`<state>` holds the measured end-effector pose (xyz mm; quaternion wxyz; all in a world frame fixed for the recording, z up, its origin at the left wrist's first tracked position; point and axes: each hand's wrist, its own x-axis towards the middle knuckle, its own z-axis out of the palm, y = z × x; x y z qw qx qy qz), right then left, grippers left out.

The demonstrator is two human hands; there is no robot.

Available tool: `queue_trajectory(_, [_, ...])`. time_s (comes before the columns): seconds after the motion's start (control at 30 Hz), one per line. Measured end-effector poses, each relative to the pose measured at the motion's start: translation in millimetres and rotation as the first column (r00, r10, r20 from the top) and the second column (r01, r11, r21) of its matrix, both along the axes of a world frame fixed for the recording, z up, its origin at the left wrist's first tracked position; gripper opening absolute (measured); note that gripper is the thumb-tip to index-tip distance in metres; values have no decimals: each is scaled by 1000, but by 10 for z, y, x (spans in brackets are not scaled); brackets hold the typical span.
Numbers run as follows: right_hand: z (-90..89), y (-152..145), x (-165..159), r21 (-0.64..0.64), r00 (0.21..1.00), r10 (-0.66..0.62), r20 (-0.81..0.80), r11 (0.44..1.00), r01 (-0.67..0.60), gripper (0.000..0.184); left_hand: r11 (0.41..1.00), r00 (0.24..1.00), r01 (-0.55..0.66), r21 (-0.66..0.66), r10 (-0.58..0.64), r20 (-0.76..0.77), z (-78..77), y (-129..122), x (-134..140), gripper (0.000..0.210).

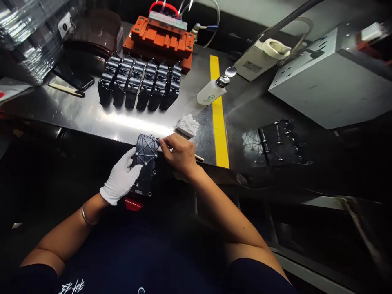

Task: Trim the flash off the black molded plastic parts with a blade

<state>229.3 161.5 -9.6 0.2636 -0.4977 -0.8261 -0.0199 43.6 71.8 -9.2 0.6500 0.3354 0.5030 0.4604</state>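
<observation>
My left hand [121, 177], in a white glove, grips a black ribbed plastic cover [146, 153] by its left side. The cover is tilted up in front of the table edge, with crossed ribs and small round bosses facing me. My bare right hand [179, 155] is closed in a pinch at the cover's upper right edge. Something white shows under its fingers, too small to name. Just behind that hand lies a folded white cloth or tissue [188, 125]. The tip of a light stick [199, 158] sticks out beside my right wrist.
A row of several black plastic parts [139, 83] stands on the metal table [92, 114]. Behind them is an orange fixture [162, 38]. A white pump bottle [211, 92] stands by yellow tape [219, 134]. A phone [85, 83], a brush-like stick [65, 90] and a grey box [324, 81] lie around.
</observation>
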Motion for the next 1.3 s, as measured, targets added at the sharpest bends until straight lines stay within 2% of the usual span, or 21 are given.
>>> queue_trajectory(0.17, [58, 66, 9, -22, 999, 44, 26, 999, -43, 29, 1000, 999, 12, 0, -12, -43, -3, 11, -18, 67])
queue_trajectory(0.27, [83, 79, 37, -9, 999, 4, 52, 1000, -4, 27, 1000, 999, 5, 5, -5, -51, -17, 9, -26, 66])
queue_trajectory(0.33, [91, 36, 68, -14, 1000, -10, 15, 1000, 11, 26, 1000, 998, -4, -1, 4, -61, -27, 7, -33, 65])
queue_trajectory(0.47, [73, -175, 125, -100, 993, 68, -94, 992, -77, 26, 999, 997, 0, -38, -3, -82, -25, 2, -55, 61])
queue_trajectory(0.63, [57, -360, 145, -135, 980, 173, -96, 974, -185, 26, 1000, 996, 18, -23, -20, -86, 0, -2, -63, 49])
queue_trajectory(0.8, [97, -314, 165, -106, 979, 204, -18, 973, -205, 27, 999, 993, 30, -15, -32, -115, 9, -6, -56, 49])
queue_trajectory(1.2, [159, -259, 172, -178, 975, 221, 32, 961, -212, 31, 1000, 995, 13, -11, -14, -98, -6, 0, -61, 47])
queue_trajectory(1.3, [199, -182, 203, -214, 957, 290, 9, 935, -282, 30, 1000, 994, 24, -1, -24, -104, -30, 8, -67, 47])
